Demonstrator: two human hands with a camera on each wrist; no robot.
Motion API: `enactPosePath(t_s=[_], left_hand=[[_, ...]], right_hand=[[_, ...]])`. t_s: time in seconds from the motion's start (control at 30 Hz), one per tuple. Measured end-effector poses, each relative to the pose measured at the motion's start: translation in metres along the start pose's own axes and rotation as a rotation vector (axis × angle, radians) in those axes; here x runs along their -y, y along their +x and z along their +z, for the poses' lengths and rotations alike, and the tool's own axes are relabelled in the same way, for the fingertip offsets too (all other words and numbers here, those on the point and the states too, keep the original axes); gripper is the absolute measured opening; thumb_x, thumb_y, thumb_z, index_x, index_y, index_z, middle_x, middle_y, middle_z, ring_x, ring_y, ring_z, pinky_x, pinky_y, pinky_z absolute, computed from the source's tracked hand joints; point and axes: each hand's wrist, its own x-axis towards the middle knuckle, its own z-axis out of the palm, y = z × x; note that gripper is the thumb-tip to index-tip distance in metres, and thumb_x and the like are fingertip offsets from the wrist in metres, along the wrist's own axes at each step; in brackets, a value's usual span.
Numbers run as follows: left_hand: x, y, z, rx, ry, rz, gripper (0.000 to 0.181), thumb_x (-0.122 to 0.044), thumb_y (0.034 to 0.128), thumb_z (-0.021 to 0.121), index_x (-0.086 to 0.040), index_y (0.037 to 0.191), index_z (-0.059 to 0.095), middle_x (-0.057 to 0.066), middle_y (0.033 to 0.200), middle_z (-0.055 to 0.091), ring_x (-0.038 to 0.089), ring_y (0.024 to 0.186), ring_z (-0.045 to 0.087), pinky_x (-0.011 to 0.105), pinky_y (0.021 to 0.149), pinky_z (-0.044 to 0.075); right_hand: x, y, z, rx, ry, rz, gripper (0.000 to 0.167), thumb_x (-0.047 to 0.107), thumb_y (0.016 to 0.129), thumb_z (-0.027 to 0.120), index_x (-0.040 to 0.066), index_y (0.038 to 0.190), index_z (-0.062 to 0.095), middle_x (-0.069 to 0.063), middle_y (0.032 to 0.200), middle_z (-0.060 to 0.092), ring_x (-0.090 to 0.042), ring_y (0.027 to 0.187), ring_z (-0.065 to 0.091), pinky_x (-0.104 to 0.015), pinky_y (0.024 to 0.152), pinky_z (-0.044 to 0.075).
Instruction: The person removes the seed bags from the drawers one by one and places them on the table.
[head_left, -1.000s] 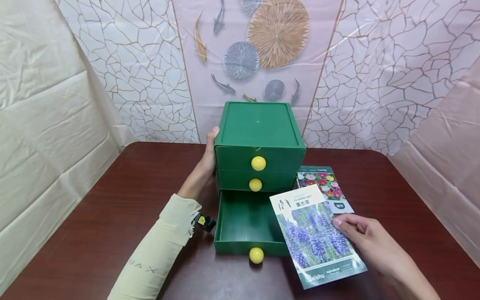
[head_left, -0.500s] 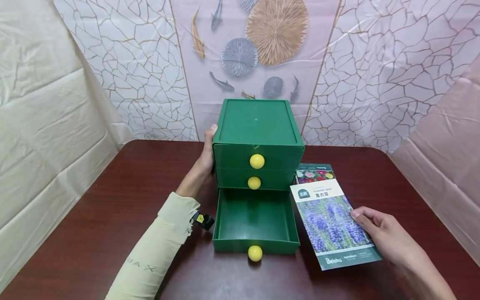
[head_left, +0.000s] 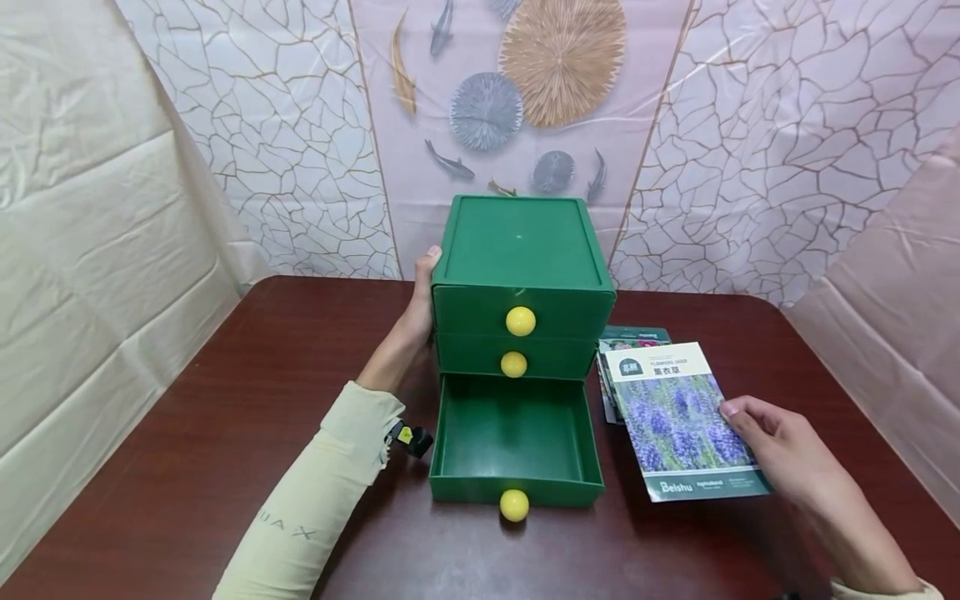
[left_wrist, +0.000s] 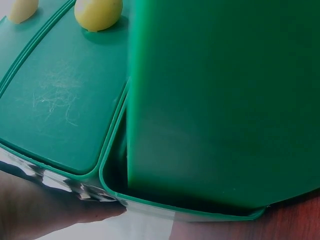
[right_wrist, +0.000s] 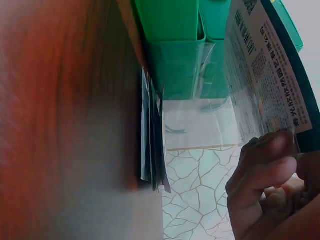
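Note:
A green drawer cabinet (head_left: 525,242) with yellow ball knobs stands on the table, its bottom drawer (head_left: 513,429) pulled out with its bare floor showing. My left hand (head_left: 422,302) rests against the cabinet's left side; most of its fingers are hidden behind it. To the right of the drawer, my right hand (head_left: 783,446) pinches the right edge of a flower seed packet (head_left: 686,417) printed with purple lavender. Under and behind that packet lie more seed packets (right_wrist: 154,132), stacked on the table beside the cabinet and partly covered in the head view.
The dark red-brown table (head_left: 225,433) spreads to both sides and in front of the cabinet. Patterned cloth (head_left: 300,150) hangs behind it, with cream cloth (head_left: 97,250) along the left. A dark wrist camera (head_left: 414,442) on my left wrist sits close beside the drawer's left wall.
My right hand has carried the lavender packet right and farther back, from over the drawer's right side to over the other packets. The left hand has stayed on the cabinet.

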Motion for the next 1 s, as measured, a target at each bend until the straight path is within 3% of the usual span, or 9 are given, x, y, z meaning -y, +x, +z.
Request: enactPosePath(t_s=[0.17,0.33,0.5,0.73,1.0], left_hand=[[0.002,0.000,0.002,0.027,-0.025,-0.032,0.087,-0.075,0.0977,0.020,-0.014,0.158,0.036,0.010,0.148,0.038,0.021,0.127,0.041,0.044,0.114,0.029],[0.003,0.000,0.001,0.021,-0.012,-0.017,0.087,-0.076,0.0971,0.020,-0.014,0.155,0.037,0.009,0.148,0.038,0.022,0.130,0.038,0.046,0.115,0.028],[0.002,-0.001,0.001,0.034,-0.038,-0.015,0.084,-0.074,0.0988,0.020,-0.012,0.151,0.041,0.008,0.138,0.044,0.019,0.120,0.044,0.042,0.110,0.033],[0.002,-0.002,0.000,0.043,-0.065,-0.030,0.085,-0.074,0.0981,0.020,-0.012,0.154,0.039,0.010,0.136,0.046,0.019,0.111,0.050,0.038,0.102,0.039],[0.003,-0.002,-0.001,0.009,0.013,-0.013,0.086,-0.073,0.0989,0.019,-0.019,0.166,0.026,0.009,0.161,0.028,0.021,0.142,0.030,0.048,0.120,0.021]], right_hand=[[0.003,0.007,-0.002,-0.037,-0.065,-0.027,0.043,0.029,0.115,0.044,-0.009,0.122,0.062,-0.001,0.070,0.061,-0.010,0.057,0.059,-0.030,0.054,0.049],[0.005,0.019,-0.003,-0.026,-0.061,-0.005,0.048,0.032,0.115,0.040,-0.011,0.128,0.059,-0.002,0.072,0.062,-0.011,0.057,0.061,-0.030,0.054,0.051],[0.005,0.030,-0.002,-0.036,-0.054,0.005,0.051,0.033,0.115,0.040,-0.012,0.130,0.057,-0.002,0.072,0.062,-0.012,0.057,0.062,-0.030,0.053,0.052],[0.000,0.050,-0.001,-0.043,-0.090,0.016,0.053,0.035,0.115,0.040,-0.012,0.133,0.057,-0.004,0.077,0.062,-0.011,0.062,0.060,-0.029,0.056,0.050],[-0.009,0.072,0.001,-0.038,-0.100,0.033,0.055,0.034,0.115,0.041,-0.015,0.136,0.056,-0.004,0.081,0.062,-0.009,0.066,0.056,-0.029,0.059,0.047]])
